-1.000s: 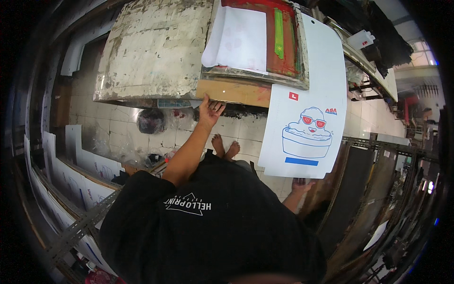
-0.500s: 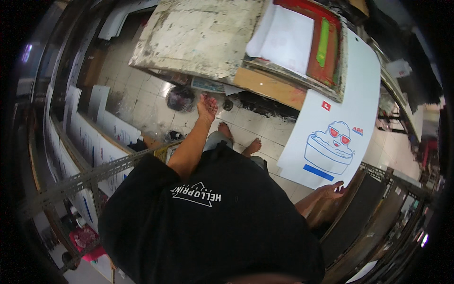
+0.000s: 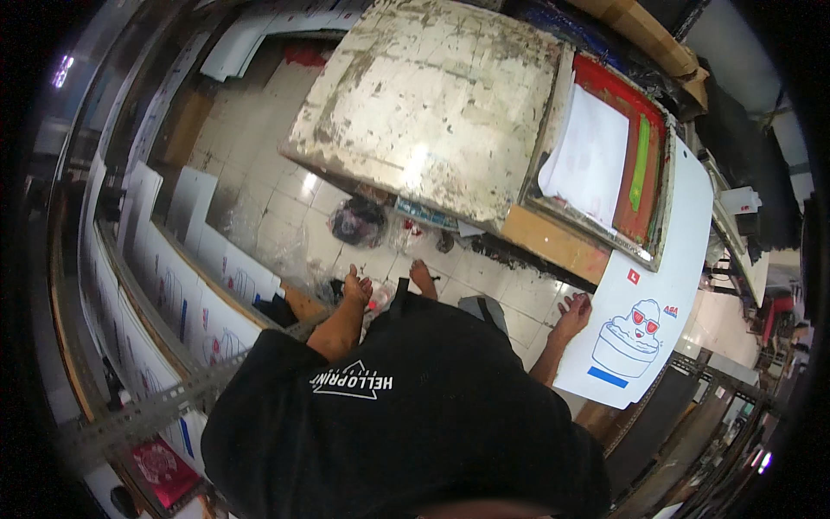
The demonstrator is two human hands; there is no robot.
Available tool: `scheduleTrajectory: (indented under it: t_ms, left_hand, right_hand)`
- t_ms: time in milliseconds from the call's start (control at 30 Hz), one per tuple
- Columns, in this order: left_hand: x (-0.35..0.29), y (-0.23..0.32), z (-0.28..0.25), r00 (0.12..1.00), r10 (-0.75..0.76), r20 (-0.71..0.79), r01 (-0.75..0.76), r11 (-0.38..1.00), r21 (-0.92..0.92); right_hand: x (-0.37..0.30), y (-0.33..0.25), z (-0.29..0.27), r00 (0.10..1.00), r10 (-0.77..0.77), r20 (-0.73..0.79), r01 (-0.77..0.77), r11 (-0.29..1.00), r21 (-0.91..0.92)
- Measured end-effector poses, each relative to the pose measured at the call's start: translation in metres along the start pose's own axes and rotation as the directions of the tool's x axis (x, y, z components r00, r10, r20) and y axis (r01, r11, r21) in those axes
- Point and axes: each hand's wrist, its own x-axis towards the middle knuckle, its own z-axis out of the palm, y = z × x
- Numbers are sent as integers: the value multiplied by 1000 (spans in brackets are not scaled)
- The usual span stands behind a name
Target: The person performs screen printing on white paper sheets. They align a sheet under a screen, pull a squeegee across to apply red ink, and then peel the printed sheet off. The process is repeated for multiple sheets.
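My left hand (image 3: 354,286) hangs over the floor in front of my body, fingers loosely spread, nothing in it. To the right, my right hand (image 3: 573,313) is at the left edge of a large white printed sheet (image 3: 635,337), its fingers apart. Whether the fingertips touch that edge I cannot tell. The sheet carries a blue outline drawing of a tub with a figure in red glasses, plus a blue bar. Its far part runs beside and under a framed printing screen (image 3: 661,156) with a red inner border. On the screen lie blank white paper (image 3: 588,151) and a green squeegee-like strip (image 3: 640,164).
A paint-stained worktable (image 3: 424,95) stands ahead, with a dark plastic bag (image 3: 357,222) beneath its near edge. Racks of printed white sheets (image 3: 169,290) stand at left, behind a perforated metal bar (image 3: 156,402). Dark shelving (image 3: 666,424) is at lower right.
My right hand has moved from the sheet's near edge to its left edge. My left hand has drawn back toward my body. The view has shifted, placing the table farther right.
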Motion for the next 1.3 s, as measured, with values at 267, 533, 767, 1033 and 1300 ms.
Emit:
scheduleTrajectory:
  t_ms: [267,533,767,1033,1300]
  left_hand:
    - [-59,107,126,917,260,303,-215,961,-173]
    - [-108,176,222,875,316,367,-221,935,-277]
    - [-134,185,264,785,375,493,-293,926,-237]
    - [-110,193,264,762,396,512,-265,912,-312]
    - [-158,187,279,811,400,427,-275,905,-325]
  right_hand:
    - [55,46,50,896,424,-135,-352,861,366]
    - [101,43,60,952,307,9,-210,629,748]
    - [122,40,72,953,290,-84,-153,704,693]
    - [125,37,68,927,375,-8,-293,737,609]
    - [122,53,54,971,237,2,-185,752,632]
